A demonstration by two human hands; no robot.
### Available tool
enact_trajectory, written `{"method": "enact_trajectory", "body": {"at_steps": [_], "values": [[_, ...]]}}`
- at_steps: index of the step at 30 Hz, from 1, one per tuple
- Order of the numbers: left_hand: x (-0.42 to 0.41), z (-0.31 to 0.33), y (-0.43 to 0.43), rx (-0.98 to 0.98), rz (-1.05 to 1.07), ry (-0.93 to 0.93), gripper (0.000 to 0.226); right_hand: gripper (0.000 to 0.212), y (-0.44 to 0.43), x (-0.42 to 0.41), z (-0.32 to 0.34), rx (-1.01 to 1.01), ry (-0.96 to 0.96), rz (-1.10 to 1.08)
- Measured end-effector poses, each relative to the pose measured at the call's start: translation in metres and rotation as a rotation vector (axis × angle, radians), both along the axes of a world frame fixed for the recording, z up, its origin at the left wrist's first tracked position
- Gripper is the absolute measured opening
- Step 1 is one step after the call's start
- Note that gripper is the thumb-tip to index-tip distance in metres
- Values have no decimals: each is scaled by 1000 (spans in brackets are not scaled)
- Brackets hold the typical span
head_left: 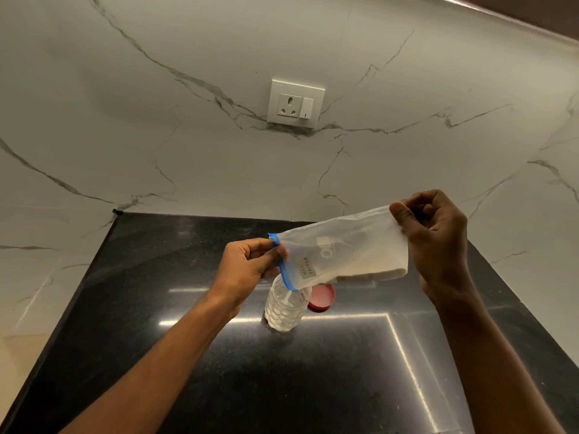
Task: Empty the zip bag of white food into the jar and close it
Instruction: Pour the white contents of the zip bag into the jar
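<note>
Left grip (250, 265) on bag (347, 242) (lid (323, 298) nearby)

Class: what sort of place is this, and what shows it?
Probably a home kitchen: a polished black counter, a marble-look wall with a socket, and a food jar beside its red lid.

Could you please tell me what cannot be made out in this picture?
Head view:
- Mouth of the jar: hidden behind the blue zip corner of the zip bag.
- The label on the bag: handwriting too small to read.
- The red lid: partly hidden by jar and bag.
</note>
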State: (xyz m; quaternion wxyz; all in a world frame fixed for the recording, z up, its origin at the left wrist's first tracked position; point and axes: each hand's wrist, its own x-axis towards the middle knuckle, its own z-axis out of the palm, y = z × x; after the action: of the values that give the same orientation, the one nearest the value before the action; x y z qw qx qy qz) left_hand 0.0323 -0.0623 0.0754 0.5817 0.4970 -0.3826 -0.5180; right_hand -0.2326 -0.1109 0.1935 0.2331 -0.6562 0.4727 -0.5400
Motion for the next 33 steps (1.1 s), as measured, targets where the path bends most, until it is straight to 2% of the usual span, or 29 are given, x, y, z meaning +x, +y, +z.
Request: {"method": "enact_trajectory", "body": {"at_steps": [9,14,21,25,30,33], "values": [[-1,-4,-1,-16,-5,2,26,20,4,-2,3,20,5,23],[-2,-6,-2,-21,-4,-11,20,17,5,-6,5,53,-7,66],[-2,-9,-2,-29,2,0,28,16,7,-3,6,65,-40,84],[-1,-12,-1,-35,4,-1,24,18,7,-1,5,66,-21,82],[-3,-12,-1,-43,7,20,34,18,6,-1,8,65,-12,81],[-4,-14,-2,-35,16,23,27,17,6,-2,10,59,-19,75]]}}
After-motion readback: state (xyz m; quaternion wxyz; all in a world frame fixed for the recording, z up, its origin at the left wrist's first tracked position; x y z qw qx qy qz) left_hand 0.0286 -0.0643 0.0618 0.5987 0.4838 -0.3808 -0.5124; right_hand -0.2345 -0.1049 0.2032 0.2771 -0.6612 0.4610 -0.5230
